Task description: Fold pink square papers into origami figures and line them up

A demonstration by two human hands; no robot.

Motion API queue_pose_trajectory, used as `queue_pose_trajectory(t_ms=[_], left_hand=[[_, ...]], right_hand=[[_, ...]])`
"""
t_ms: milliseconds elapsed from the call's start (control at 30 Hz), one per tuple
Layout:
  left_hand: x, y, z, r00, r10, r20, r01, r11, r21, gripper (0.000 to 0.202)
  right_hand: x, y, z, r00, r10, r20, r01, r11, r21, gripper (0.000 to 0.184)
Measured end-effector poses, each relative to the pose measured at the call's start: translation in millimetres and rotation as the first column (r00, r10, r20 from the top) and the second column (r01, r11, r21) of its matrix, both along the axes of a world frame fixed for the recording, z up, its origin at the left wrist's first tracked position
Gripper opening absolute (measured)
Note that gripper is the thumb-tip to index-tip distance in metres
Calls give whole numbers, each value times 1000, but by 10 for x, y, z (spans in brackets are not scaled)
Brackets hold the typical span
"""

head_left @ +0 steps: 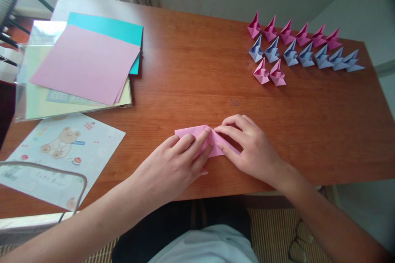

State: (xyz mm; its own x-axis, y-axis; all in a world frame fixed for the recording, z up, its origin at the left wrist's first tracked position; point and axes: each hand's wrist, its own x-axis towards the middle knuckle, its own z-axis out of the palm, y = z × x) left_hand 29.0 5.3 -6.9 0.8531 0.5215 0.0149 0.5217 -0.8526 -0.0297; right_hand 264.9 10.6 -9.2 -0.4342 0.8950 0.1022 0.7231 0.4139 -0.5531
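Observation:
A partly folded pink paper (191, 132) lies flat on the wooden table (191, 74) near its front edge. My left hand (173, 164) rests on the paper's left half, fingers stretched out and pressing it down. My right hand (247, 148) covers the paper's right half, its fingers curled and pressed together on a fold. The two hands' fingertips almost meet at the middle of the paper. Most of the paper's right side is hidden under my right hand.
Finished folded paper figures stand in rows at the back right: dark pink ones (293, 33), blue ones (305, 55), two light pink ones (269, 73). A stack of coloured sheets (86, 61) lies at the back left, a bear-printed sheet (61, 152) in front of it.

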Motion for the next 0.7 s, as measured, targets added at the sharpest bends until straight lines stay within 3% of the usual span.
queue_pose_trajectory(t_ms=[133,367,700], left_hand=[[13,-22,-46,996,45,83,-46,999,14,36],[74,-45,-106,966,112,233,-118,993,8,30],[64,-41,-120,960,105,261,-110,994,4,29]], right_hand=[[-2,-112,-36,995,0,96,1,1000,-9,33],[3,-153,-60,995,-10,103,9,1000,11,35],[-4,-163,-80,994,-19,111,17,1000,18,35]])
